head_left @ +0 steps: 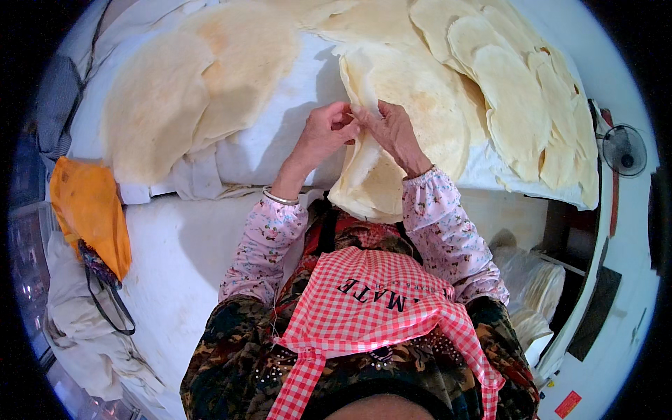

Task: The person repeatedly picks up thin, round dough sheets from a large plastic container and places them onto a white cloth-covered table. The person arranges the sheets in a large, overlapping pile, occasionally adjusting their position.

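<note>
Both of my hands meet at the raised left edge of a thin round flatbread (420,121) that lies partly on others of its kind. My left hand (329,126) has its fingers bent, the tips close to those of my right hand; whether it pinches the edge is hidden. My right hand (388,126) grips the curled edge between thumb and fingers. The near end of the sheet hangs over the front edge of the white-covered table towards my red checked apron (367,299).
Overlapping flatbreads (157,105) lie on the left, and a large pile (514,100) on the right. An orange cloth (92,210) hangs at the left. Bagged flatbreads (530,283) are low on the right, near a small fan (623,149).
</note>
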{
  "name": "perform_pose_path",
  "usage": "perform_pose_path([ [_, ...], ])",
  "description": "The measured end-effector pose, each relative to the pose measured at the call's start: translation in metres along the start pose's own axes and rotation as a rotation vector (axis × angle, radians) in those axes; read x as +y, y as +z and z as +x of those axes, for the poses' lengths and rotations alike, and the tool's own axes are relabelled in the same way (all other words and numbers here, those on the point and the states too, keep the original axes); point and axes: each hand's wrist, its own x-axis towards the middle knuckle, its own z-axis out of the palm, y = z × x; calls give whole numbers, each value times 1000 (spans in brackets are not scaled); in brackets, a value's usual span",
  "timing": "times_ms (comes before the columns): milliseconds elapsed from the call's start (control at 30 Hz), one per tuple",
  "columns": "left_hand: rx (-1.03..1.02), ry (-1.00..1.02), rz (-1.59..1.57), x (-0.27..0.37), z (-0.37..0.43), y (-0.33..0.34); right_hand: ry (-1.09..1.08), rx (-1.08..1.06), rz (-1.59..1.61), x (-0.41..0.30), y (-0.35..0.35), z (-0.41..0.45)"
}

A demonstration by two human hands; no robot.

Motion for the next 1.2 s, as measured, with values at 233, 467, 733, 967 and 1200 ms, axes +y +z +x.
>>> perform_pose_path([
  [233,143,-159,-218,7,-2,1,66,-52,123,-13,-3,-5],
  [467,168,-64,80,11,5,-2,-159,16,-230,3,2,-4],
  [733,120,-74,-332,-6,1,-7,-102,-31,26,-12,0,-15],
  [967,169,185,434,-2,16,-2,26,12,0,-21,4,-14],
  [1200,245,151,107,12,2,-29,52,49,-32,-34,-3,-6],
])
